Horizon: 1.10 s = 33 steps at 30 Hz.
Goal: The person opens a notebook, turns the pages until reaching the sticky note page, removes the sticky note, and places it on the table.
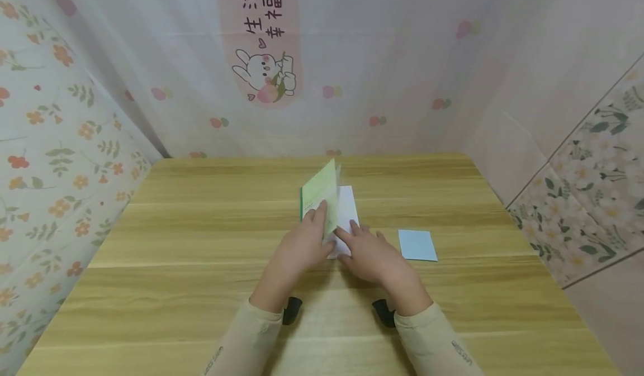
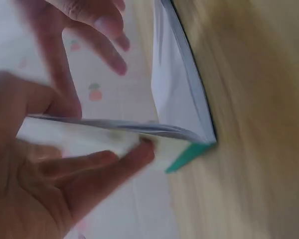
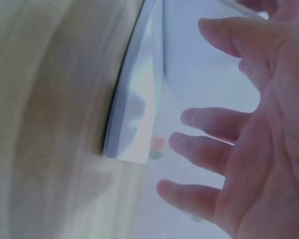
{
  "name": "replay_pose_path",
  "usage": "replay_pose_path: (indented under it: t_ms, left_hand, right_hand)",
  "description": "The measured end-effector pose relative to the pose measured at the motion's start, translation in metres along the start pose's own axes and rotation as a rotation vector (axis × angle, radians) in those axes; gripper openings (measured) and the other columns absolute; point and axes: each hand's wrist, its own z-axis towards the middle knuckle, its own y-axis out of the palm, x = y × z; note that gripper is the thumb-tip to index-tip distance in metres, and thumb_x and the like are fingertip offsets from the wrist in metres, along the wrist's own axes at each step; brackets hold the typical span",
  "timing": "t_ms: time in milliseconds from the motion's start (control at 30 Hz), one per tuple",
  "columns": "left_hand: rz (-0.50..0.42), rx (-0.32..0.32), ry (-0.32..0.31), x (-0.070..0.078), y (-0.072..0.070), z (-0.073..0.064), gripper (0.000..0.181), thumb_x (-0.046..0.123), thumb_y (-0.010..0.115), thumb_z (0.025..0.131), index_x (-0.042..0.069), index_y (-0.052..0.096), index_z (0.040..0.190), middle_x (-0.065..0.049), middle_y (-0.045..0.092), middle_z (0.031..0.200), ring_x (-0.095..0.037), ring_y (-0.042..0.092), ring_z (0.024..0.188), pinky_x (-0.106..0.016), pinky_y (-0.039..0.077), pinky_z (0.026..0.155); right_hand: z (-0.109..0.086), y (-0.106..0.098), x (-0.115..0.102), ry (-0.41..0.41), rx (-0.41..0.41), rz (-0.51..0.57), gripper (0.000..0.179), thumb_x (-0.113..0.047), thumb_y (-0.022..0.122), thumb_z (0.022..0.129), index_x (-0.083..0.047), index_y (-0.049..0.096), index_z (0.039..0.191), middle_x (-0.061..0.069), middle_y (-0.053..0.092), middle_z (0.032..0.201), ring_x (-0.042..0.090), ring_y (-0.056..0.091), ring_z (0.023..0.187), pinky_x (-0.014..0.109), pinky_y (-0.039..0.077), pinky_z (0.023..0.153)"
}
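A notebook with a pale green cover (image 1: 320, 187) and green spine (image 2: 187, 157) lies partly opened on the table, its cover and some pages tilted upright. My left hand (image 1: 302, 246) pinches this raised part, thumb on the page side and fingers against the cover. White inner pages (image 1: 346, 203) show to the right. Over them is my right hand (image 1: 373, 256), fingers spread and nearly straight, beside the raised pages. In the right wrist view the right hand's fingers (image 3: 204, 152) hold nothing.
A light blue square of paper (image 1: 417, 245) lies on the wooden table (image 1: 201, 242), right of my right hand. A curtain (image 1: 402, 74) with a rabbit print hangs behind the far edge. Patterned walls flank both sides.
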Motion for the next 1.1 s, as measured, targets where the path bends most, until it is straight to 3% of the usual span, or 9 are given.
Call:
replay_pose_path:
  t_ms: [100, 200, 300, 400, 533, 667, 733, 933, 1100]
  left_hand:
    - [-0.120, 0.141, -0.088, -0.010, -0.003, -0.008, 0.080, 0.015, 0.057, 0.101, 0.005, 0.017, 0.170, -0.028, 0.071, 0.122, -0.031, 0.072, 0.080, -0.042, 0.060, 0.062]
    - [-0.290, 0.267, -0.206, -0.027, -0.011, -0.020, 0.083, 0.014, 0.054, 0.096, 0.009, 0.016, 0.170, -0.029, 0.074, 0.112, -0.026, 0.063, 0.066, -0.032, 0.047, 0.049]
    - [-0.330, 0.390, -0.289, -0.046, -0.020, -0.032, 0.081, 0.015, 0.058, 0.097, 0.012, 0.021, 0.169, -0.028, 0.066, 0.141, -0.034, 0.073, 0.087, -0.038, 0.057, 0.059]
    - [-0.160, 0.421, -0.302, -0.061, -0.023, -0.039, 0.071, 0.012, 0.060, 0.099, 0.009, 0.034, 0.165, -0.027, 0.053, 0.157, -0.047, 0.069, 0.120, -0.056, 0.063, 0.077]
    - [0.156, 0.251, -0.209, -0.072, -0.016, -0.037, 0.047, 0.012, 0.056, 0.104, 0.002, 0.055, 0.151, -0.030, 0.050, 0.158, -0.051, 0.049, 0.145, -0.064, 0.051, 0.109]
    - [0.228, -0.016, -0.117, -0.073, -0.008, -0.032, 0.043, 0.022, 0.049, 0.110, 0.004, 0.061, 0.147, -0.026, 0.054, 0.158, -0.048, 0.046, 0.149, -0.062, 0.038, 0.124]
    - [0.221, -0.083, -0.119, -0.072, -0.007, -0.032, 0.043, 0.023, 0.050, 0.110, 0.007, 0.061, 0.148, -0.025, 0.052, 0.160, -0.050, 0.046, 0.149, -0.063, 0.039, 0.123]
    - [0.267, -0.125, -0.006, -0.070, -0.012, -0.027, 0.037, 0.020, 0.054, 0.108, 0.001, 0.064, 0.138, -0.024, 0.063, 0.144, -0.047, 0.056, 0.134, -0.060, 0.045, 0.116]
    - [0.180, -0.123, -0.030, -0.075, -0.035, -0.013, 0.050, 0.032, 0.047, 0.112, 0.000, 0.055, 0.150, -0.029, 0.051, 0.158, -0.053, 0.044, 0.148, -0.065, 0.037, 0.123]
  right_hand:
    - [0.001, 0.003, -0.002, -0.028, -0.027, 0.025, 0.069, -0.029, 0.061, 0.108, -0.019, 0.032, 0.169, 0.028, 0.031, 0.171, 0.048, 0.032, 0.160, 0.075, 0.029, 0.123]
    - [-0.002, 0.008, 0.004, 0.036, -0.084, 0.033, 0.071, -0.031, 0.062, 0.107, -0.014, 0.031, 0.169, 0.027, 0.026, 0.174, 0.047, 0.027, 0.162, 0.076, 0.024, 0.125]
    - [-0.004, 0.011, 0.012, 0.096, -0.127, 0.033, 0.068, -0.033, 0.062, 0.107, -0.007, 0.038, 0.165, 0.024, 0.023, 0.176, 0.046, 0.023, 0.163, 0.078, 0.017, 0.126]
    - [-0.005, 0.010, 0.018, 0.092, -0.126, 0.040, 0.066, -0.033, 0.061, 0.107, -0.004, 0.041, 0.163, 0.025, 0.024, 0.175, 0.046, 0.025, 0.163, 0.080, 0.015, 0.125]
    - [-0.006, 0.005, 0.022, 0.093, -0.128, 0.040, 0.067, -0.035, 0.060, 0.107, 0.002, 0.043, 0.160, 0.030, 0.026, 0.173, 0.046, 0.027, 0.162, 0.080, 0.015, 0.124]
    - [-0.008, 0.003, 0.024, 0.113, -0.137, 0.023, 0.068, -0.037, 0.058, 0.107, 0.010, 0.045, 0.156, 0.034, 0.028, 0.170, 0.045, 0.029, 0.162, 0.079, 0.015, 0.125]
    - [-0.009, 0.002, 0.024, 0.116, -0.138, 0.018, 0.068, -0.036, 0.058, 0.107, 0.012, 0.046, 0.154, 0.035, 0.030, 0.169, 0.045, 0.028, 0.162, 0.079, 0.015, 0.125]
    - [-0.012, -0.004, 0.026, 0.125, -0.156, 0.032, 0.062, -0.035, 0.059, 0.107, 0.015, 0.054, 0.144, 0.038, 0.033, 0.166, 0.048, 0.031, 0.160, 0.078, 0.018, 0.124]
    - [-0.007, -0.028, 0.041, 0.160, -0.135, 0.033, 0.069, -0.043, 0.049, 0.112, 0.012, 0.045, 0.154, 0.036, 0.023, 0.171, 0.053, 0.020, 0.161, 0.081, 0.018, 0.123]
